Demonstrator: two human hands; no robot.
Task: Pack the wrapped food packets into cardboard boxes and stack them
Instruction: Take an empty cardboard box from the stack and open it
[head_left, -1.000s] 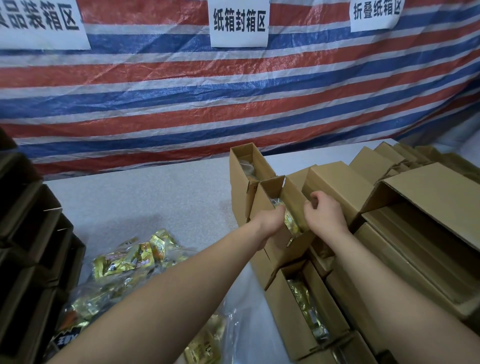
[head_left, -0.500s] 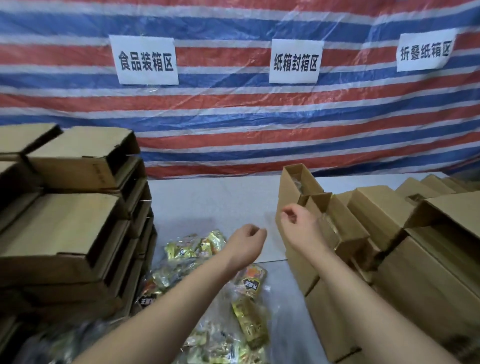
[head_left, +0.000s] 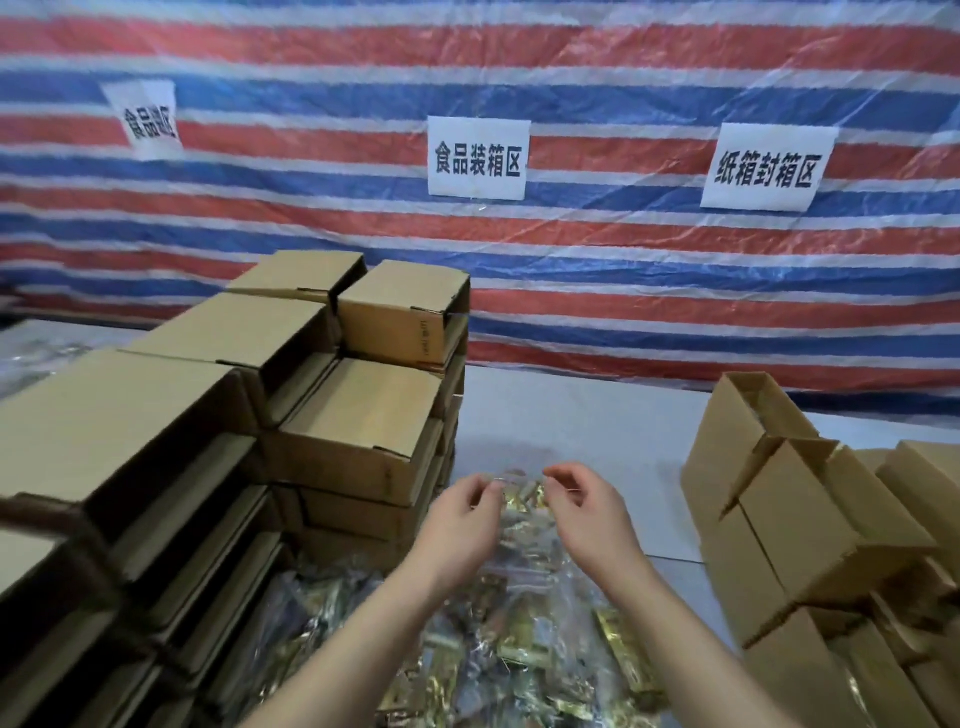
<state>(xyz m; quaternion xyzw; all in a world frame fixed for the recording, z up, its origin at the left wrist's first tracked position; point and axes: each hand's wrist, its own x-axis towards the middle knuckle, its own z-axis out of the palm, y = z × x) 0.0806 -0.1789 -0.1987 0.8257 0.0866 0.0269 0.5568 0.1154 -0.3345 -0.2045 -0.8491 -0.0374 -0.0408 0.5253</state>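
A clear plastic bag full of gold-wrapped food packets lies on the table in front of me. Both hands are raised over its far end. My left hand and my right hand have curled fingers and each pinches the bag's upper plastic edge, a short gap between them. Open cardboard boxes stand in a row to the right; what they hold is hidden from here. To the left rises a stack of closed cardboard boxes.
The grey table shows between the two groups of boxes. A red, white and blue striped tarp with white paper signs closes off the back. More plastic-wrapped goods lie at the far left.
The view has swung left, away from the open boxes. Both hands left the box on the right, moved over the bag of packets and took hold of its edge.
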